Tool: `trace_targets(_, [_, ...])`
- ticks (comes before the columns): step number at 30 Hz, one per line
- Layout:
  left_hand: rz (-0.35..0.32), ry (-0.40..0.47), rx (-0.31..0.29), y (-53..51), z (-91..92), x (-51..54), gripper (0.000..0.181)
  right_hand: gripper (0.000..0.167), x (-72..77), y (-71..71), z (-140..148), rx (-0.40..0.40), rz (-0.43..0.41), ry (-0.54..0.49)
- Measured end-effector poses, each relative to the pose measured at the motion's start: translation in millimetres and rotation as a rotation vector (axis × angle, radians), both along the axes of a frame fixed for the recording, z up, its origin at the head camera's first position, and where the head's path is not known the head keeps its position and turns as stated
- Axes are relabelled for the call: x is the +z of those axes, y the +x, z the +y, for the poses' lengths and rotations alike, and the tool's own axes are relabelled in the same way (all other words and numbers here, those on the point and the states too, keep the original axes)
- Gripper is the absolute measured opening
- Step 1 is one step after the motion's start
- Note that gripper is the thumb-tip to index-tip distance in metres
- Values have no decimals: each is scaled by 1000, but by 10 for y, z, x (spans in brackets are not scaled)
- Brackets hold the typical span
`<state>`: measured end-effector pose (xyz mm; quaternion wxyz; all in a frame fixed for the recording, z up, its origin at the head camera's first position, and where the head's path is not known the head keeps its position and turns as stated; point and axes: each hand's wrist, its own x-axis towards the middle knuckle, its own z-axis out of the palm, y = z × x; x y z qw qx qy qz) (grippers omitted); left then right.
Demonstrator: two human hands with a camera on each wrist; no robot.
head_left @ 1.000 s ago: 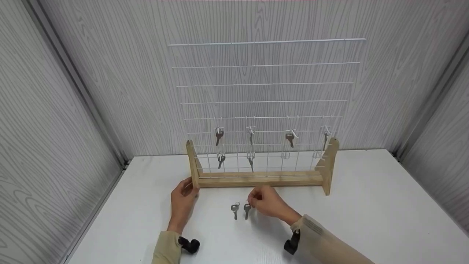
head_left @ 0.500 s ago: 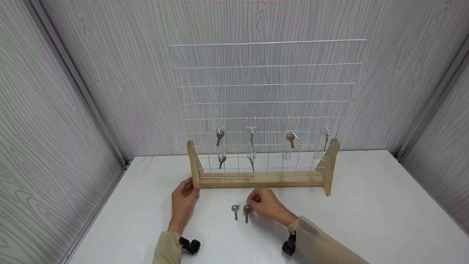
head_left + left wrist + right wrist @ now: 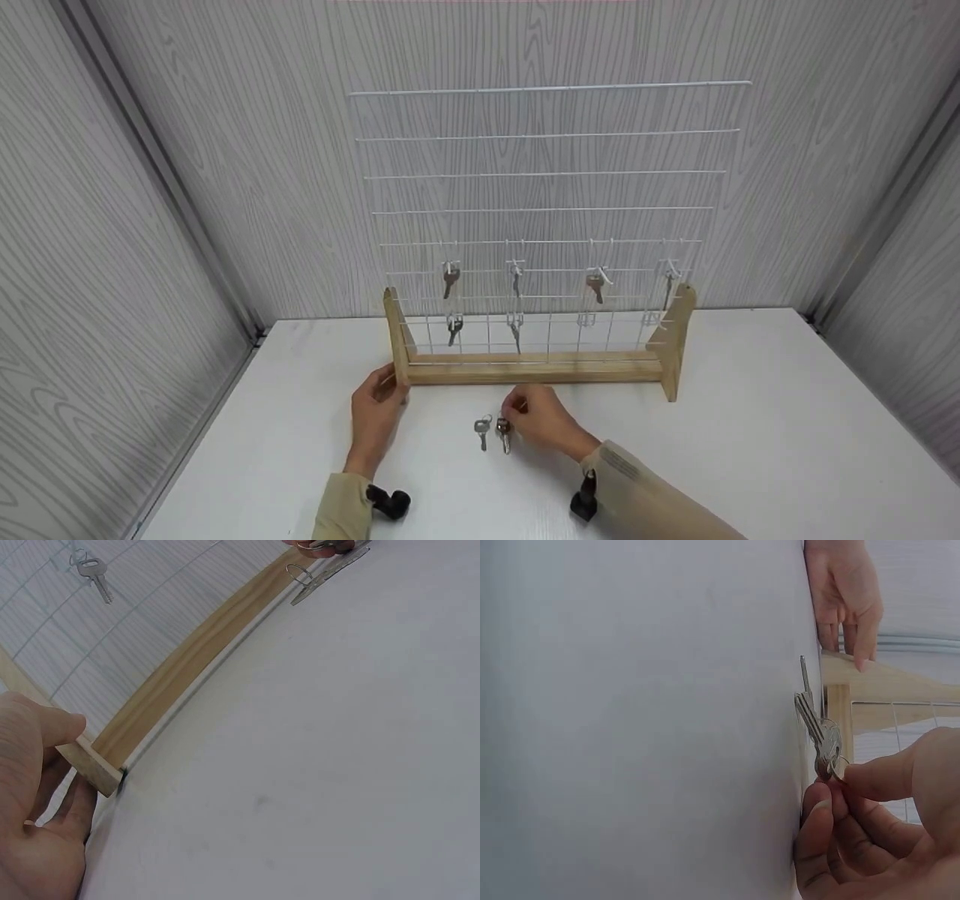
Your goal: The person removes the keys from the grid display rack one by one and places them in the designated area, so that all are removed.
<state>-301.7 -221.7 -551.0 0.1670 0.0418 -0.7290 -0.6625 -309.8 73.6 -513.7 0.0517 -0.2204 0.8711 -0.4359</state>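
Observation:
In the head view my left hand (image 3: 373, 420) grips the left wooden upright (image 3: 399, 352) of a wire grid rack near its foot. The left wrist view shows the thumb on one side of that wood and fingers behind it. My right hand (image 3: 546, 420) pinches the small ring of a metal key (image 3: 815, 727) between thumb and fingertips, just in front of the rack's wooden base (image 3: 532, 373). The key dangles slightly tilted. Close to its left, a second key (image 3: 482, 427) with a ring lies on the white table.
Keys hang from white hooks on the grid, including an upper-left key (image 3: 451, 279), a lower-left key (image 3: 454, 330) and an upper-right key (image 3: 595, 285). Two lower-right hooks (image 3: 586, 319) bear no key. Wood-patterned panels (image 3: 187, 225) enclose the table (image 3: 750, 427).
My right hand has shifted slightly left and lifted its key a little from the table, turning it. The left hand stays on the upright.

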Motion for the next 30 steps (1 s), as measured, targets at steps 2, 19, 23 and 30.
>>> trace_targets(2, [0, -3, -1, 5, 3, 6, 46, 6, -2, -7, -4, 1, 6, -1])
trace_targets(19, [-16, -9, 17, -15, 2, -28, 45, 8, -41, -62, -15, 9, -4, -10])
trace_targets(23, [-18, 0, 21, -25, 7, -23, 44, 6, -53, -58, -11, 21, -6, -30])
trace_targets(30, [-11, 0, 20, -29, -3, 6, 42, 5, -45, -63, -28, 27, -4, -36])
